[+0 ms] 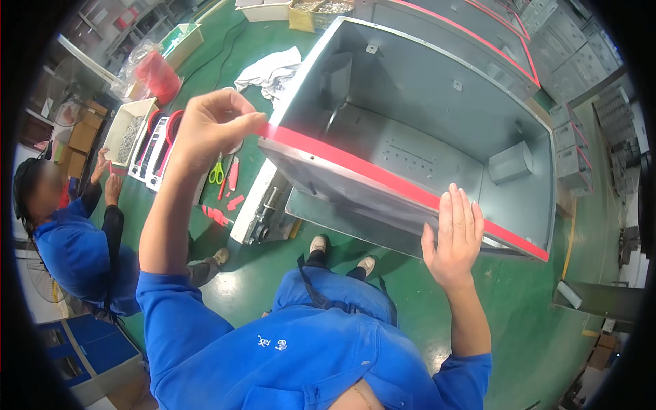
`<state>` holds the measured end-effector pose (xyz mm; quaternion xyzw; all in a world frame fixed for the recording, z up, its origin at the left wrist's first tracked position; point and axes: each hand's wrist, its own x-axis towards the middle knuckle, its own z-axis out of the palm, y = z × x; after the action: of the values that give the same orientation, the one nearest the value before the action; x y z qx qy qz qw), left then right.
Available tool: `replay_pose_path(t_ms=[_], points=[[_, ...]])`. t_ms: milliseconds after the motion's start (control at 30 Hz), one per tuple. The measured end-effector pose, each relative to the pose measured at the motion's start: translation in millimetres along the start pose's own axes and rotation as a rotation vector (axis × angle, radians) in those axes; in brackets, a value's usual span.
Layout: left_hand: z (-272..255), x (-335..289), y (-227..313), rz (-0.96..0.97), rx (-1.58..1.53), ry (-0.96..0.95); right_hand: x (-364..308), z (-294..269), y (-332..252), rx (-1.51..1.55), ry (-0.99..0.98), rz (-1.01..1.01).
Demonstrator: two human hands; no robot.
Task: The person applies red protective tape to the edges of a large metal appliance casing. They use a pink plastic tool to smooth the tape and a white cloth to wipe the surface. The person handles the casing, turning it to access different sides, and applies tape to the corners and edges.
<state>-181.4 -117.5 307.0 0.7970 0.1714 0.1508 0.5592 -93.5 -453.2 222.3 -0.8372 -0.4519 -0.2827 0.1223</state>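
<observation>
A large grey metal cabinet shell (424,75) lies in front of me with its open side up. Along its near rim runs a strip of red tape (369,169). At the rim's left corner my left hand (212,130) pinches the tape's end between thumb and fingers, slightly off the metal. Farther right, my right hand (454,239) rests flat across the near rim with its fingers stretched out over the tape. A white block-shaped part (510,162) is inside the shell at the right.
Left stands a co-worker (82,236) in blue, hands raised. Near them are a white tape machine (152,156), a bin of small metal parts (127,137), green-handled scissors (216,173) and red tape scraps (217,216). More red-edged cabinets (451,34) stand behind. A white cloth (270,72) lies far left.
</observation>
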Motion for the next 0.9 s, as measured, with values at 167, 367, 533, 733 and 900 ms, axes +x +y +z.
replay_pose_path(t_ms=[167, 367, 533, 733, 900], points=[[-1, 0, 19, 0.058, 0.006, 0.02, -1, 2, 1, 0.005, 0.021, 0.016], [0, 3, -22, -0.053, 0.024, -0.014, 2, 1, -1, -0.002, 0.011, 0.008], [5, 1, -34, -0.084, -0.012, -0.04, -2, 2, 1, -0.002, 0.02, 0.012], [5, 2, -43, -0.102, -0.02, -0.038, -2, 2, 0, 0.005, 0.01, 0.02], [6, 1, -42, -0.104, -0.02, -0.026, -1, -1, 0, 0.052, -0.007, 0.026]])
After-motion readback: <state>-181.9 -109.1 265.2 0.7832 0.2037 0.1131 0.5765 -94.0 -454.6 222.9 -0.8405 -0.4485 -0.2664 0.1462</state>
